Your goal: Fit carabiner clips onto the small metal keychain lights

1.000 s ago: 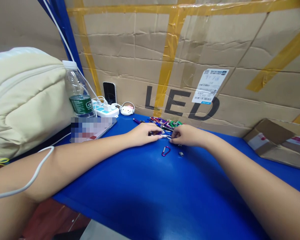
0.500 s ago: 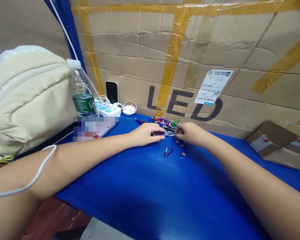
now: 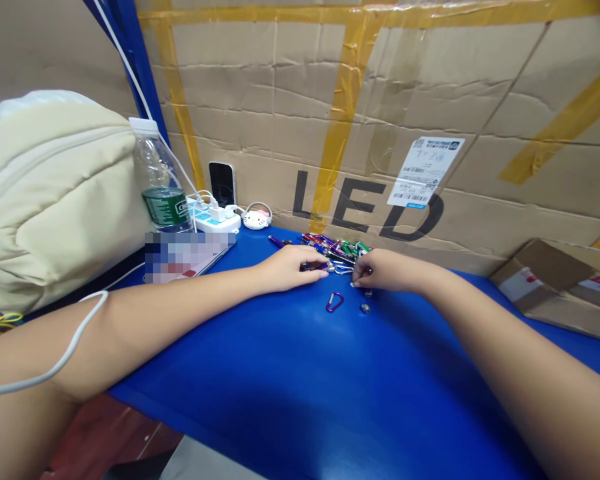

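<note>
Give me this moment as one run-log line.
left hand: purple keychain | right hand: silver carabiner | nearby: purple carabiner, blue table

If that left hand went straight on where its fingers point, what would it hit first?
From the left hand, probably the silver carabiner clip, then the right hand; depth is unclear.
</note>
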A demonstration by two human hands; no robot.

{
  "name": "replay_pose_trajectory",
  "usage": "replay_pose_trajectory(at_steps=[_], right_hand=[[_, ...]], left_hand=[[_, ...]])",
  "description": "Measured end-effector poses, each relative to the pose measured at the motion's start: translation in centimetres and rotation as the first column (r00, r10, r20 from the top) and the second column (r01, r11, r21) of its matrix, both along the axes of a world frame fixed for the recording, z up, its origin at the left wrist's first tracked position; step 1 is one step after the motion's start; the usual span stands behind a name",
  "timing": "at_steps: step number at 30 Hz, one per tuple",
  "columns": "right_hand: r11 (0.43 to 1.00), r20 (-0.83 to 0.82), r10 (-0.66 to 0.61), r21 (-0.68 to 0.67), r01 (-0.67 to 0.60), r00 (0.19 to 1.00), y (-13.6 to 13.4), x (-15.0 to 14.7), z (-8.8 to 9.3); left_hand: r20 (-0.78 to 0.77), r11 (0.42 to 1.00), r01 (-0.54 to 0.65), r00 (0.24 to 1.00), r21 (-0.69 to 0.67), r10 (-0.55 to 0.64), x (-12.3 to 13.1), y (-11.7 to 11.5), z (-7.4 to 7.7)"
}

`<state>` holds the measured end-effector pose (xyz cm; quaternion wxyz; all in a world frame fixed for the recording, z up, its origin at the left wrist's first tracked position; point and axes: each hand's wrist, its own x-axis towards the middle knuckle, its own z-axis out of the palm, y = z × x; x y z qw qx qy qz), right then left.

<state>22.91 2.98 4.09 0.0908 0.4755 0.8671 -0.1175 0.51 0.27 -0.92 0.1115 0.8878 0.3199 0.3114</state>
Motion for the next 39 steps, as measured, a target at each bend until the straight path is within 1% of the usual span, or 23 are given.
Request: replay_pose_trajectory(at_steps=[4, 7, 11, 14, 16, 18, 22, 25, 29, 31, 34, 36, 38, 39], right_hand=[[1.000, -0.014, 0.011, 0.028, -0.011, 1.000, -0.1, 0.0, 0.0], [0.999, -0.017, 0.037, 0.016, -0.037, 0.999, -0.2, -0.1, 0.1], [1.000, 0.007, 0.018, 0.008, -0.018, 1.000, -0.4, -0.3, 0.1], [1.000, -0.008, 0.012, -0.002, -0.012, 1.000, -0.4, -0.2, 0.1], [1.000, -0.064, 0.016, -0.026, -0.018, 0.998, -0.5, 0.0, 0.2], [0.995, -0.175, 0.033, -0.085, -0.048, 0.984, -0.7, 0.1, 0.6], [0.971, -0.441, 0.039, -0.197, -0.139, 0.897, -1.3, -0.1, 1.2], [0.967, -0.517, 0.029, -0.202, -0.154, 0.856, -1.6, -0.7, 1.1], [0.973, -0.514, 0.000, -0.197, -0.118, 0.858, -1.7, -1.4, 0.6], [0.974, -0.532, -0.018, -0.203, -0.106, 0.847, -1.6, -1.5, 0.5], [0.977, -0.529, -0.003, -0.183, -0.111, 0.848, -1.6, -1.2, 0.9], [0.987, -0.439, 0.028, -0.128, -0.093, 0.898, -1.7, -0.8, 1.6], [0.995, -0.252, 0.047, -0.079, -0.069, 0.967, -1.9, -0.2, 2.4], [0.995, -0.141, 0.050, -0.075, -0.061, 0.989, -2.1, 0.1, 2.8]], left_hand=[[-0.001, 1.000, -0.005, 1.000, -0.001, 0.005, 0.0, 0.0, 0.0], [-0.002, 1.000, -0.003, 1.000, -0.001, 0.003, 0.0, 0.0, 0.0], [-0.008, 1.000, 0.001, 1.000, 0.007, -0.001, 0.0, 0.1, 0.0], [-0.010, 1.000, -0.001, 1.000, 0.006, 0.001, 0.0, 0.0, 0.0], [-0.010, 1.000, -0.004, 1.000, 0.005, 0.004, 0.0, 0.0, 0.0], [-0.008, 1.000, -0.003, 1.000, 0.008, 0.003, -0.1, 0.1, -0.1], [0.000, 0.999, 0.041, 0.999, 0.016, -0.041, -0.1, 0.1, -0.2], [-0.013, 0.997, 0.076, 0.997, 0.023, -0.076, -0.1, 0.1, -0.2], [-0.027, 0.994, 0.104, 0.994, 0.024, -0.104, -0.1, 0.0, -0.1], [-0.021, 0.994, 0.108, 0.994, 0.022, -0.107, -0.1, 0.0, -0.1], [-0.012, 0.995, 0.097, 0.995, 0.023, -0.097, -0.1, 0.1, -0.1], [-0.007, 0.996, 0.084, 0.996, 0.025, -0.083, -0.1, 0.0, -0.1], [-0.008, 0.997, 0.075, 0.997, 0.023, -0.075, -0.1, 0.0, -0.1], [-0.008, 0.997, 0.073, 0.997, 0.021, -0.072, -0.1, 0.0, -0.1]])
